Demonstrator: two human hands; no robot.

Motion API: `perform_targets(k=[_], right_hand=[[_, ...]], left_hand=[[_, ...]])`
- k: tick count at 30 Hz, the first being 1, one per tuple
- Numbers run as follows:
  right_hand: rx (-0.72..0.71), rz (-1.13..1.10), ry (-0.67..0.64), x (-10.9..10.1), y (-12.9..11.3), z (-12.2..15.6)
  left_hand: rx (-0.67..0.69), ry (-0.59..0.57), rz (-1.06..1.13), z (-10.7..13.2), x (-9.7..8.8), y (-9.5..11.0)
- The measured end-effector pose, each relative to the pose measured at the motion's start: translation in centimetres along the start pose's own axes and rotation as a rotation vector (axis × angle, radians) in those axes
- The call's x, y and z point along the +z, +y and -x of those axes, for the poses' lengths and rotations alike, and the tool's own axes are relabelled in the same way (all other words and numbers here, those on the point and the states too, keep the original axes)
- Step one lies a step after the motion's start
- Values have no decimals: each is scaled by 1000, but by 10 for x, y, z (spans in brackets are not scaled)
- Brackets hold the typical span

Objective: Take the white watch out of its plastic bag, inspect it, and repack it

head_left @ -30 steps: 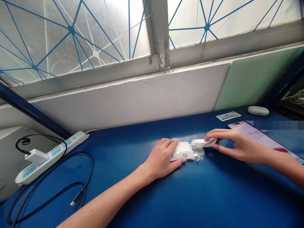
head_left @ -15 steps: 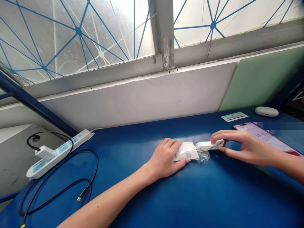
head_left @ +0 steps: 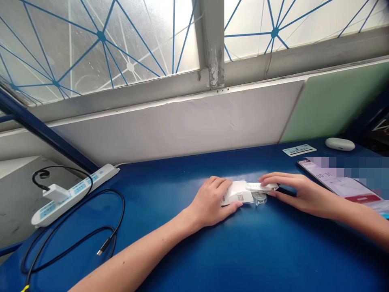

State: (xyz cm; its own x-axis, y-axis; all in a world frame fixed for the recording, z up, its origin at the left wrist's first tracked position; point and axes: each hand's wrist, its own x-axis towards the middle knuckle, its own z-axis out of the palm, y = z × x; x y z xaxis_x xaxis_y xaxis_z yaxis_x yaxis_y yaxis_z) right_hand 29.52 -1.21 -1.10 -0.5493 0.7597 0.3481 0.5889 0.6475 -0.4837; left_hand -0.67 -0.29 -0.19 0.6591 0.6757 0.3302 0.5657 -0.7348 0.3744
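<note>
My left hand [head_left: 211, 201] is closed around a small white box [head_left: 239, 194] with a printed label, holding it down on the blue table [head_left: 231, 251]. My right hand [head_left: 296, 192] pinches a long white part [head_left: 260, 187] at the box's right end, fingers closed on it. A bit of clear plastic wrap [head_left: 260, 198] lies under that part, against the box.
A phone [head_left: 342, 184] with a lit screen lies just right of my right hand. A white label card [head_left: 299, 150] and a white oval case [head_left: 339, 144] sit at the back right. At the left, a white power strip [head_left: 73, 194] with a plugged charger [head_left: 55, 192] and a black cable [head_left: 75, 239].
My right hand with the white part has moved a little left and down, closer to the box. My left hand keeps its hold. The view has shifted slightly.
</note>
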Motion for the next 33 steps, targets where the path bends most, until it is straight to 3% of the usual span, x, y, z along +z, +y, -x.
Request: perform_targets(k=[19,25,33], right_hand=[[-3,189,141,20,-3,5],[8,217,100,8,-7,4],[-21,216,1,-5,6,5]], left_hand=[[21,-2,-11,-1,-2,0],[8,-5,-16,-1,0,-1],[7,-3,-19,-1,-1,0]])
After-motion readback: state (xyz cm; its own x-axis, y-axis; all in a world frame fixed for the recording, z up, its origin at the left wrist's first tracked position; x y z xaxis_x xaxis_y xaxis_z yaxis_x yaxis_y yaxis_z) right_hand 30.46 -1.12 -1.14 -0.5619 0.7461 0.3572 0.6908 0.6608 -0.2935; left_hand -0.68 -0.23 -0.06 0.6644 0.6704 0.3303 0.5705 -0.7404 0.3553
